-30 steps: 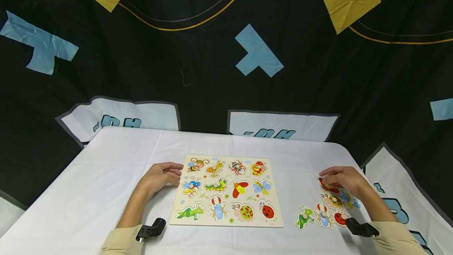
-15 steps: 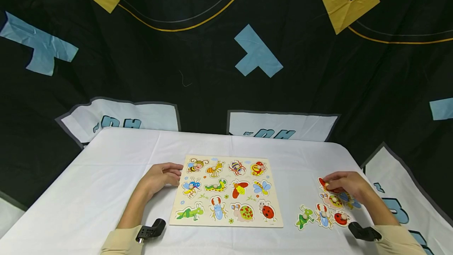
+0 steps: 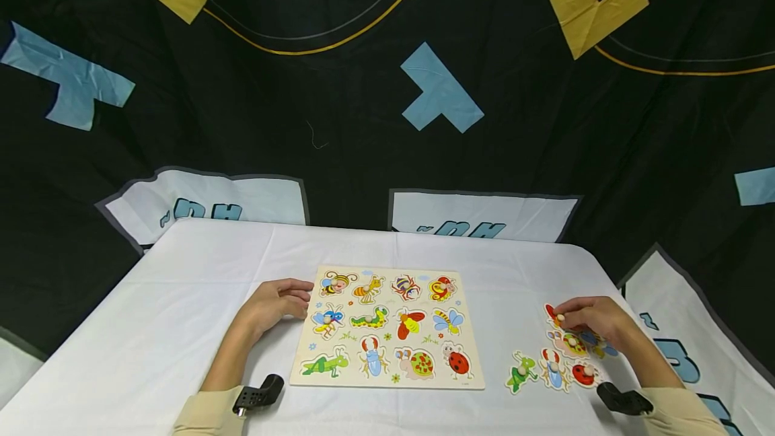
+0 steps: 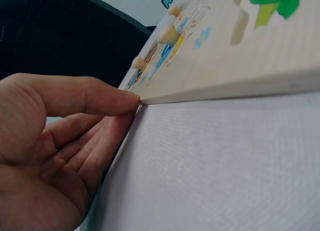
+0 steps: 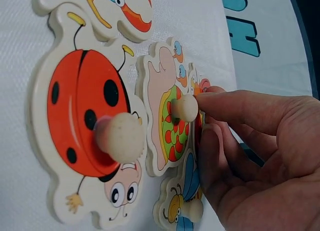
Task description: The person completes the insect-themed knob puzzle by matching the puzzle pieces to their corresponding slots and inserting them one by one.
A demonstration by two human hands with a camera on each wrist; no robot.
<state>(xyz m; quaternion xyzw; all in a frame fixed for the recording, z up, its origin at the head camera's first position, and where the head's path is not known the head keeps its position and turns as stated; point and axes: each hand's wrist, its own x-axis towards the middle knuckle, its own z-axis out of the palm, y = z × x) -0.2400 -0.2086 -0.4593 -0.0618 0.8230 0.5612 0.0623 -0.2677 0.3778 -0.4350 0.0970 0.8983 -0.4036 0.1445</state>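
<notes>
My left hand point(image 3: 275, 305) rests at the left edge of a wooden peg puzzle board point(image 3: 387, 382); in the left wrist view its fingertips point(image 4: 127, 103) touch the board's corner. My right hand point(image 3: 596, 320) is at the back of the group of loose puzzle pieces. Its thumb and fingers pinch around the knob of a red-winged insect piece point(image 3: 550, 313), mostly hidden behind the fingers in the right wrist view. Close by lie a snail piece point(image 5: 167, 136) and a blue-winged bee piece point(image 5: 176, 206), partly under the hand in the head view.
Nearer the front lie a grasshopper piece point(image 3: 519, 373), a beetle piece point(image 3: 554, 369) and a ladybug piece point(image 5: 82, 111), each with a knob. Knobs stand up from several pieces in the board. A white cloth covers the table point(image 3: 212, 254); a black curtain point(image 3: 351, 140) hangs behind.
My right hand has lowered slightly toward the front and its fingers have closed in around the red-winged insect piece's knob. My left hand and the board have not moved.
</notes>
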